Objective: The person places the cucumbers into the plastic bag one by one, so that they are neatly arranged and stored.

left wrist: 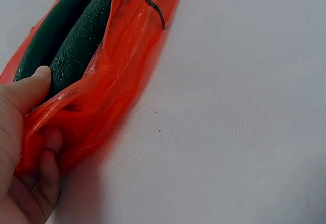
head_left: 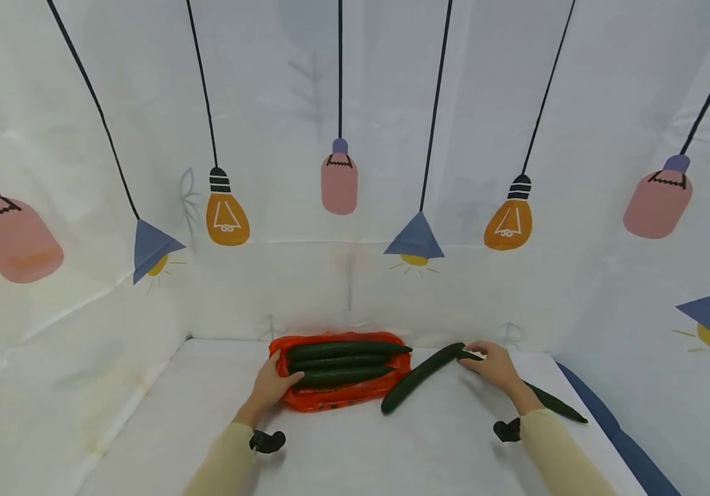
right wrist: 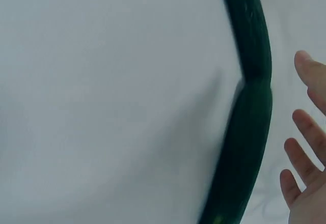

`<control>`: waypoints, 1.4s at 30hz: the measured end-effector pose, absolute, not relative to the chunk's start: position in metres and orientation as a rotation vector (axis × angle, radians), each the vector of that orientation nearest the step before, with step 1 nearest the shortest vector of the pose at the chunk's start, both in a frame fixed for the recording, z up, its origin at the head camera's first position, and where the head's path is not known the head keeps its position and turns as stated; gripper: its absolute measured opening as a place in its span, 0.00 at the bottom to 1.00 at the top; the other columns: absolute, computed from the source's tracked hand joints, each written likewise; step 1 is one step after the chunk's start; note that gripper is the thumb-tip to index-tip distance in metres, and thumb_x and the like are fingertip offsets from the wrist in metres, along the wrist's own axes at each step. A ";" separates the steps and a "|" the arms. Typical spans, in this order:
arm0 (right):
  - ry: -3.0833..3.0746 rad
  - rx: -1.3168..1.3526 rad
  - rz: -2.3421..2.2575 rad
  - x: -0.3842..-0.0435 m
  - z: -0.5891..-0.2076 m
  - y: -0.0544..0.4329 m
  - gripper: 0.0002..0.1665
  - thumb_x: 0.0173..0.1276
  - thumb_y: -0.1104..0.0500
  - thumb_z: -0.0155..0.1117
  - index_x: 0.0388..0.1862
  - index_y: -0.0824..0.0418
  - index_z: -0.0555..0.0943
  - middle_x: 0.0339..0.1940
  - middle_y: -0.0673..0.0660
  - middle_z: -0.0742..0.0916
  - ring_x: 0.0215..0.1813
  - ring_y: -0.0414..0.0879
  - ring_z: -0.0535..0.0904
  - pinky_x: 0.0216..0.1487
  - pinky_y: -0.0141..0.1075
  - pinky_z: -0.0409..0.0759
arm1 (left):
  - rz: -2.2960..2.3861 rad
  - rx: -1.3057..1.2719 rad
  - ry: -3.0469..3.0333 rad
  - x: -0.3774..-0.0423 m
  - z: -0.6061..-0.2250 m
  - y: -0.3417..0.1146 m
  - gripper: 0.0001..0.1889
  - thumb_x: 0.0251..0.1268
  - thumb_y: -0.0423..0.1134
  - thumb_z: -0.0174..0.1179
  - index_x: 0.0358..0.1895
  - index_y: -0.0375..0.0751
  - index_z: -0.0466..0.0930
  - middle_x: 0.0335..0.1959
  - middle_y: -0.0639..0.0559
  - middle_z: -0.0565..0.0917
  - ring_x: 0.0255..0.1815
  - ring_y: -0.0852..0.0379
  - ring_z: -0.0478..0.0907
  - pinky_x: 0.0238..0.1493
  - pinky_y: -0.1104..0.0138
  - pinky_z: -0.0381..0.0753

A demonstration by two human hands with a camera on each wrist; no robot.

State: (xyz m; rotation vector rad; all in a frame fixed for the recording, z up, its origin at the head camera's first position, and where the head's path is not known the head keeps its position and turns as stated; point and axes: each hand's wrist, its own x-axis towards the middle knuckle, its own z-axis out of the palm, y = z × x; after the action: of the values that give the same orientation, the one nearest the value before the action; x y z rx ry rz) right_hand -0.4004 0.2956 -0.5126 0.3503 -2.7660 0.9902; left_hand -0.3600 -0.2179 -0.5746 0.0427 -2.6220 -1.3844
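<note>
Got the red bag [head_left: 336,399] pinched by its left end in the left hand [head_left: 270,383], with the thumb on one of three bagged cucumbers [head_left: 348,376]. Holding zilch in the right hand [head_left: 496,365], with spread fingers, just by two loose cucumbers [head_left: 419,382] meeting near their ends on the white table [head_left: 355,455]

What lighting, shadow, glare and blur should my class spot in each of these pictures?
Head view: fairly even light, a soft shadow on the white table beside the right hand; left wrist view: greyer, with pale glints on the red bag; right wrist view: a broad, soft-edged shadow, the cucumbers slightly blurred.
</note>
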 end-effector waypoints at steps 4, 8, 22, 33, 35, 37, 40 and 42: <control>-2.824 0.252 0.908 -0.383 -0.517 0.326 0.26 0.61 0.53 0.71 0.53 0.69 0.80 0.53 0.69 0.82 0.56 0.70 0.74 0.51 0.60 0.74 | -1.378 0.054 -2.652 -0.359 -0.575 -0.218 0.48 0.55 0.48 0.71 0.72 0.26 0.54 0.66 0.29 0.67 0.66 0.35 0.65 0.65 0.43 0.62; -2.868 0.146 0.864 -0.369 -0.519 0.351 0.29 0.61 0.50 0.71 0.54 0.70 0.79 0.54 0.72 0.80 0.56 0.72 0.72 0.49 0.62 0.73 | -1.378 0.053 -2.659 -0.360 -0.576 -0.220 0.49 0.56 0.48 0.71 0.73 0.25 0.53 0.67 0.29 0.66 0.66 0.34 0.64 0.65 0.43 0.62; -2.904 -0.009 0.852 -0.351 -0.528 0.387 0.36 0.61 0.47 0.71 0.59 0.71 0.75 0.57 0.76 0.76 0.58 0.72 0.70 0.52 0.64 0.70 | -1.370 0.013 -2.657 -0.362 -0.574 -0.226 0.50 0.56 0.49 0.70 0.72 0.24 0.52 0.67 0.28 0.65 0.66 0.34 0.64 0.65 0.42 0.62; -2.919 -0.111 0.825 -0.348 -0.547 0.388 0.38 0.58 0.46 0.71 0.59 0.69 0.75 0.58 0.76 0.76 0.57 0.72 0.69 0.49 0.66 0.60 | -1.392 0.028 -2.644 -0.358 -0.576 -0.222 0.48 0.56 0.49 0.71 0.72 0.27 0.54 0.66 0.30 0.68 0.65 0.35 0.65 0.65 0.43 0.61; -2.914 -0.097 0.822 -0.350 -0.548 0.383 0.37 0.59 0.46 0.71 0.59 0.69 0.75 0.58 0.76 0.77 0.57 0.72 0.70 0.49 0.66 0.59 | -1.389 0.034 -2.640 -0.358 -0.577 -0.223 0.48 0.56 0.49 0.71 0.72 0.27 0.54 0.66 0.30 0.67 0.66 0.35 0.64 0.66 0.43 0.61; -2.913 -0.091 0.818 -0.352 -0.548 0.378 0.37 0.59 0.47 0.70 0.59 0.69 0.75 0.58 0.76 0.77 0.57 0.73 0.70 0.49 0.67 0.58 | -1.383 0.033 -2.637 -0.357 -0.577 -0.224 0.49 0.56 0.49 0.70 0.72 0.25 0.54 0.66 0.29 0.67 0.66 0.34 0.64 0.65 0.42 0.61; -2.912 -0.101 0.795 -0.353 -0.549 0.373 0.35 0.60 0.49 0.70 0.59 0.69 0.74 0.57 0.75 0.78 0.57 0.73 0.70 0.50 0.68 0.56 | -1.391 0.030 -2.643 -0.355 -0.577 -0.225 0.50 0.56 0.51 0.70 0.72 0.25 0.52 0.67 0.28 0.66 0.65 0.33 0.64 0.64 0.41 0.61; -2.914 -0.116 0.784 -0.353 -0.551 0.370 0.35 0.59 0.50 0.70 0.59 0.69 0.74 0.57 0.75 0.78 0.56 0.74 0.69 0.50 0.69 0.54 | -1.391 0.022 -2.647 -0.355 -0.577 -0.224 0.50 0.56 0.51 0.70 0.72 0.25 0.53 0.66 0.28 0.66 0.65 0.33 0.64 0.64 0.41 0.62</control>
State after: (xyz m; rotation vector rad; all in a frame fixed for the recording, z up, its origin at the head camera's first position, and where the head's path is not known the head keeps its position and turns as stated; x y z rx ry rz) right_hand -0.3530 0.3699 -0.5511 -0.1165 -2.9143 0.7845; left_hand -0.3551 -0.2243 -0.5772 0.0223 -2.6470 -1.3915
